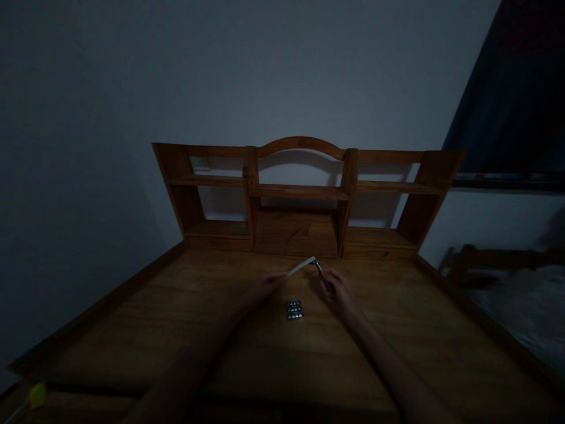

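The person's left hand [270, 282] is closed on the near end of a pale, thin strip [301, 267], which slants up and away over the desk [282, 359]; the fingers are too dim to tell apart. The right hand [338, 287] grips a slim dark tool [323, 275] with a shinier tip, its lower end partly hidden by the fingers. That tip meets the far end of the strip (whether it clamps it or merely touches cannot be made out). Just nearer the person, between the two hands, a small dark block [294, 310] lies on the wood, bearing rows of bright pieces too small to identify. Both forearms run out of the bottom of the view, the left one sunk in shadow. Behind the hands stands a wooden shelf unit [300, 191] against the pale wall [110, 88]. At lower left, a blurred yellow object [37, 394] sits by the desk's near corner. On the right, a dark panel [516, 100] and rumpled pale cloth [529, 300] are both cut off by the edge.
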Motion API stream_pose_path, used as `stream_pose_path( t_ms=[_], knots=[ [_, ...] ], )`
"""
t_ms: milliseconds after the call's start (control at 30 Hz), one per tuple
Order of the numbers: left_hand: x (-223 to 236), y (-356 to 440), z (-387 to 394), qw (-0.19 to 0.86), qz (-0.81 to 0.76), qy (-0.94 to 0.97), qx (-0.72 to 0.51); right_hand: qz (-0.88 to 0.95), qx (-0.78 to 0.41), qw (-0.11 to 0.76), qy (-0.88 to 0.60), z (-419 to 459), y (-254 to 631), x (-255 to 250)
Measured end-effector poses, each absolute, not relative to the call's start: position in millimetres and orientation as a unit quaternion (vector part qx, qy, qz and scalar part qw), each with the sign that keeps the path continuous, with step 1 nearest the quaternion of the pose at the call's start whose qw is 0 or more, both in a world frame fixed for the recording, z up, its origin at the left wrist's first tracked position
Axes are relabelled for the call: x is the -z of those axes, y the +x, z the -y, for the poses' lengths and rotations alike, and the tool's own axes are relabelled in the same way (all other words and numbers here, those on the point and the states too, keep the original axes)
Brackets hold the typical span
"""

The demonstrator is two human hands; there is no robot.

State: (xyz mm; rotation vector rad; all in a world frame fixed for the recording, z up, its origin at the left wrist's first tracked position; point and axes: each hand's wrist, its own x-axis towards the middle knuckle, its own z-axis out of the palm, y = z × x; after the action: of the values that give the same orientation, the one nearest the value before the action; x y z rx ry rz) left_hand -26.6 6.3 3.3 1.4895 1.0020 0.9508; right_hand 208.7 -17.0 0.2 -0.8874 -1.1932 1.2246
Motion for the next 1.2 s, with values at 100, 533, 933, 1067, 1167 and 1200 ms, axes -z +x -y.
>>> stream_pose_path(
  t_ms=[100, 533, 933, 1067, 1167, 1200],
  knots=[
    [-4.0, -27.2, -6.3, 0.472, -0.402, 0.669, -0.41, 0.481, -0.577, 0.556, -0.356, 14.8, 211.1, 1.2],
    [-7.3, -26.6, -2.5, 0.475, -0.396, 0.668, -0.414, 0.472, -0.598, 0.547, -0.346, 13.4, 213.0, 0.8],
    [-3.7, -29.5, -5.7, 0.472, -0.379, 0.674, -0.423, 0.477, -0.587, 0.555, -0.347, 11.6, 213.4, 1.6],
    [-6.5, -29.0, -2.6, 0.468, -0.374, 0.692, -0.402, 0.494, -0.562, 0.548, -0.373, 11.4, 211.2, 4.5],
    [-8.5, -29.0, -1.0, 0.456, -0.387, 0.702, -0.387, 0.498, -0.561, 0.548, -0.369, 12.3, 210.4, 5.0],
    [-8.8, -29.0, -0.6, 0.454, -0.395, 0.699, -0.387, 0.499, -0.56, 0.55, -0.367, 12.7, 210.4, 4.9]
  ],
)
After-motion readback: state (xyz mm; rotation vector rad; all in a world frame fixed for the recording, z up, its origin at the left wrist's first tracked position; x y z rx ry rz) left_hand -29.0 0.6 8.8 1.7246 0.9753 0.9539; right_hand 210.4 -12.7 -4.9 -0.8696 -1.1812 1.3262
